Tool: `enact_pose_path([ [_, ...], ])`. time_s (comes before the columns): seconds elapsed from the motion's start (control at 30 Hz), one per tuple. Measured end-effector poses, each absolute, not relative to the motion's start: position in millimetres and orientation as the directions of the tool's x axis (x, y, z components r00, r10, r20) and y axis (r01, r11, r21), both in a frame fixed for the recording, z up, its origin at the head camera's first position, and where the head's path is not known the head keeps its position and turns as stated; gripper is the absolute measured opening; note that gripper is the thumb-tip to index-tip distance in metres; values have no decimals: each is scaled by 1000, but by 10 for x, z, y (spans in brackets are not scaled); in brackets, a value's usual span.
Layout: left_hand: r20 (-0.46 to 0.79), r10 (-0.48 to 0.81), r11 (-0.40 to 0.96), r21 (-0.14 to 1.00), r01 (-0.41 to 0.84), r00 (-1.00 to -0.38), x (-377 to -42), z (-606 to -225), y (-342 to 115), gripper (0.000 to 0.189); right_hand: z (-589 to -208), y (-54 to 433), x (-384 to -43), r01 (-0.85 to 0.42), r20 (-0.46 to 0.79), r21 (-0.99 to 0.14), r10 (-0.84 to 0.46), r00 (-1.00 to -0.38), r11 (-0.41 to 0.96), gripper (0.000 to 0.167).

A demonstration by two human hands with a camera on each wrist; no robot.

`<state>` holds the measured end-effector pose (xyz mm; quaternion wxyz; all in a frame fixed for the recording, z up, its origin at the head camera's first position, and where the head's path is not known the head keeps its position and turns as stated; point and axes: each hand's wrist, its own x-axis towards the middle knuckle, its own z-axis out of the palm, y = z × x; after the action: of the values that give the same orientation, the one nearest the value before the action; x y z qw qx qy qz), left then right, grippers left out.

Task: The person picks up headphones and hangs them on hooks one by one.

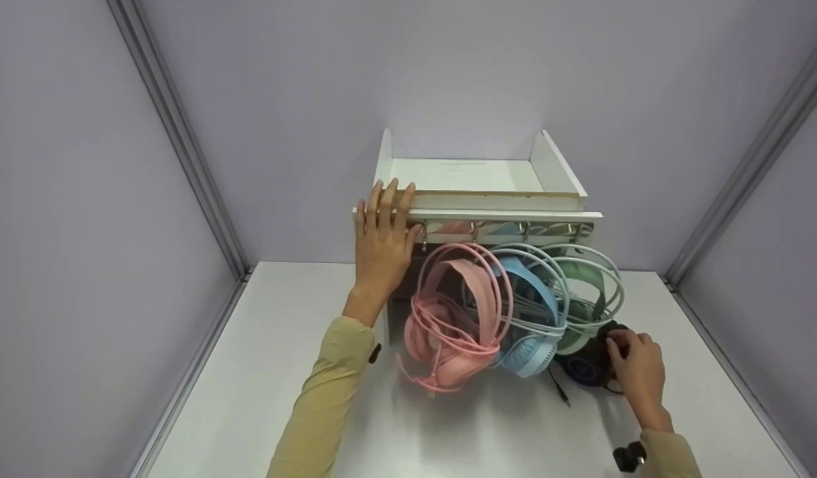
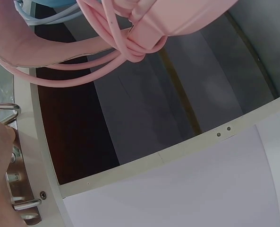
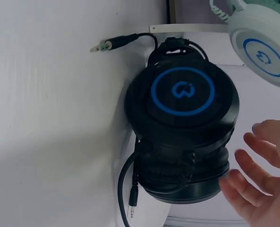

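My left hand (image 1: pixel 383 255) rests on the front left of a white rack (image 1: pixel 508 216), its fingers stretched over the rail and the thumb by a metal hook (image 2: pixel 27 205). From the rail hang pink headphones (image 1: pixel 480 282), light blue headphones (image 1: pixel 531 355) and pale green headphones (image 1: pixel 584 271), with cables looped about them. Below the green pair, black headphones (image 3: pixel 182 127) lie on the white table. Beside their lower ear cup is my right hand (image 3: pixel 262 184), fingers spread and loosely bent, fingertips very close to it; contact is unclear.
A shallow white tray (image 1: pixel 461 174) forms the rack's top. Two black cable plugs stick out by the black headphones, one plug (image 3: pixel 121 41) lying on the table (image 1: pixel 302 372). Grey-framed walls (image 1: pixel 70 232) enclose the table at the back and both sides.
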<state>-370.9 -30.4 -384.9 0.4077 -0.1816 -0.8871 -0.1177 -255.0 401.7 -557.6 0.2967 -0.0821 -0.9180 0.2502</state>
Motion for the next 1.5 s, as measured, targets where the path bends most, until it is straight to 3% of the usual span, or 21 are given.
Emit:
enact_pose_path([
  [0.13, 754, 233, 907, 59, 417, -614, -3702, -3844, -298, 59, -5609, 4076, -2586, 33, 492, -519, 330, -806, 854, 20],
  [0.43, 745, 231, 908, 67, 414, -626, -3689, -3845, -308, 60, -5671, 4166, -2588, 66, 394, -505, 297, -870, 861, 33],
  [0.77, 752, 230, 909, 62, 413, -618, -3705, -3854, -318, 59, -5649, 4153, -2566, 105, 344, -506, 313, -885, 856, 35],
  [1.5, 765, 221, 907, 66, 416, -605, -3699, -3849, -317, 58, -5672, 4032, -2272, 151, 360, -466, 342, -868, 872, 38],
])
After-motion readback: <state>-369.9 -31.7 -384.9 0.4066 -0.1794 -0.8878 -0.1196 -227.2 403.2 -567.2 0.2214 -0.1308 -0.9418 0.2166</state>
